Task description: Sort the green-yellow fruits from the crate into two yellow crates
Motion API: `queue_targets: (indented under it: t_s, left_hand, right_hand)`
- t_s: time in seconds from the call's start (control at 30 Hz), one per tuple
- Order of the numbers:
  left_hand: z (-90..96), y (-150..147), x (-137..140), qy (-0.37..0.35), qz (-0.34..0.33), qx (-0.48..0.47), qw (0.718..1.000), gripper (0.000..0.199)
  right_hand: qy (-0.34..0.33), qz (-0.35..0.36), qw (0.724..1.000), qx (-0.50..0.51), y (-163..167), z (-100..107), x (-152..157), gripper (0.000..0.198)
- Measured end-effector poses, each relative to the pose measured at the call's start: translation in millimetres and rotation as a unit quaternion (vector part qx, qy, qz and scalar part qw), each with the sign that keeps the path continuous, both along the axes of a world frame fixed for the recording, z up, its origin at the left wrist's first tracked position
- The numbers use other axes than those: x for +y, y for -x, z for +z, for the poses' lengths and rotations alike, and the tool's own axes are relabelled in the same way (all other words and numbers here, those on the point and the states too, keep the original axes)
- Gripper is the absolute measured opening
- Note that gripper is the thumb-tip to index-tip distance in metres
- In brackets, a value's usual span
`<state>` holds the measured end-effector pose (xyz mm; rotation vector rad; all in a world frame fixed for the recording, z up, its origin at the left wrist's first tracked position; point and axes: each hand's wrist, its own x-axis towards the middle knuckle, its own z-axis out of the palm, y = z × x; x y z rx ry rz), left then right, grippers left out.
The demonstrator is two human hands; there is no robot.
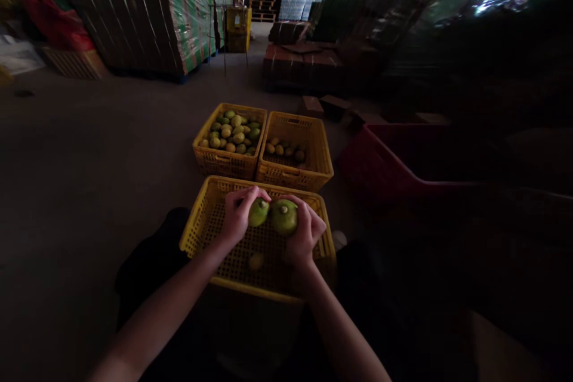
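My left hand (239, 209) is closed round a green fruit (258, 213) that has a stem end facing up. A larger green fruit (285, 218), also showing its stem end, is gripped by my right hand (305, 227). The two fruits are side by side, close together, above a yellow plastic crate (210, 221) with a perforated bottom. Inside that crate lies a small yellowish fruit (256, 261), dim and blurred. The exact kind of fruit is hard to tell; they look like guavas or lemons.
Beyond stand two more yellow crates: the left crate (230, 161) full of green and yellow fruit, the right crate (295, 179) holding several yellowish ones. A red bin (380, 161) is at the right. Wrapped pallet stacks (192, 12) and flat brown boxes (304, 65) stand farther back.
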<state>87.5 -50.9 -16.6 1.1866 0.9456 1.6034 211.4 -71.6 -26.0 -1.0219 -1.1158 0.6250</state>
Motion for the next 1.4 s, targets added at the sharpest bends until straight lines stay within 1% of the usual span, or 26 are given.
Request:
queue_targets:
  t_s: [0.17, 0.43, 0.5, 0.57, 0.6, 0.63, 0.67, 0.73, 0.77, 0.8, 0.83, 0.9, 0.97, 1.1, 1.17, 1.23, 1.27, 1.33, 1.4]
  left_hand:
    - [0.9, 0, 0, 0.004, 0.000, 0.014, 1.000, 0.040]
    - [3.4, 0, -2, 0.010, -0.001, 0.017, 1.000, 0.037]
    - [3.0, -2, 0, 0.029, 0.000, 0.002, 1.000, 0.036]
    - [2.8, -3, 3, 0.080, -0.003, -0.052, 0.995, 0.034]
    - [2.9, -4, 5, 0.121, -0.007, -0.101, 0.988, 0.033]
    - [3.1, -3, 8, 0.169, -0.012, -0.163, 0.972, 0.030]
    - [3.4, -2, 11, 0.220, -0.019, -0.231, 0.948, 0.027]
    - [4.0, 1, 16, 0.312, -0.030, -0.353, 0.881, 0.021]
    - [4.2, 3, 18, 0.346, -0.029, -0.394, 0.851, 0.020]
    - [4.2, 6, 20, 0.371, -0.025, -0.421, 0.828, 0.019]
    - [4.1, 7, 22, 0.386, -0.018, -0.435, 0.814, 0.019]
    - [3.5, 9, 25, 0.398, -0.004, -0.441, 0.804, 0.017]
    - [2.8, 9, 28, 0.401, -0.002, -0.438, 0.805, 0.015]
    - [3.8, 6, 28, 0.415, -0.019, -0.432, 0.801, 0.020]
    - [6.3, 5, 27, 0.435, -0.055, -0.430, 0.790, 0.027]
    - [9.6, 6, 25, 0.446, -0.098, -0.431, 0.778, 0.034]
    - [11.3, 7, 24, 0.446, -0.111, -0.429, 0.777, 0.036]
    - [14.0, 10, 23, 0.439, -0.112, -0.415, 0.789, 0.034]
    - [15.6, 13, 22, 0.431, -0.091, -0.398, 0.805, 0.027]
  right_hand:
    - [0.013, -0.005, 1.000, 0.001, 0, 0, 0, 0.036]
    - [0.021, -0.005, 1.000, 0.010, 0, 2, -3, 0.036]
    - [0.028, 0.001, 0.999, 0.028, 1, 3, -1, 0.035]
    - [0.066, 0.022, 0.995, 0.072, 2, 3, 5, 0.036]
    - [0.100, 0.036, 0.988, 0.109, 3, 2, 9, 0.037]
    - [0.141, 0.052, 0.976, 0.158, 3, 1, 14, 0.038]
    - [0.183, 0.068, 0.957, 0.213, 4, -1, 19, 0.038]
    - [0.246, 0.102, 0.912, 0.313, 3, -4, 27, 0.033]
    - [0.266, 0.122, 0.890, 0.350, 2, -6, 29, 0.030]
    - [0.282, 0.145, 0.870, 0.377, 0, -6, 32, 0.028]
    - [0.298, 0.168, 0.853, 0.395, -2, -7, 33, 0.025]
    - [0.331, 0.201, 0.819, 0.423, -6, -7, 34, 0.021]
    - [0.357, 0.211, 0.790, 0.451, -9, -8, 35, 0.018]
    - [0.377, 0.233, 0.756, 0.481, -10, -10, 36, 0.017]
    - [0.384, 0.241, 0.747, 0.486, -10, -10, 35, 0.017]
    - [0.396, 0.236, 0.744, 0.484, -10, -8, 33, 0.018]
    - [0.404, 0.228, 0.744, 0.480, -11, -7, 32, 0.019]
    - [0.424, 0.209, 0.749, 0.464, -16, -3, 31, 0.020]
    - [0.429, 0.191, 0.759, 0.452, -23, 1, 29, 0.020]
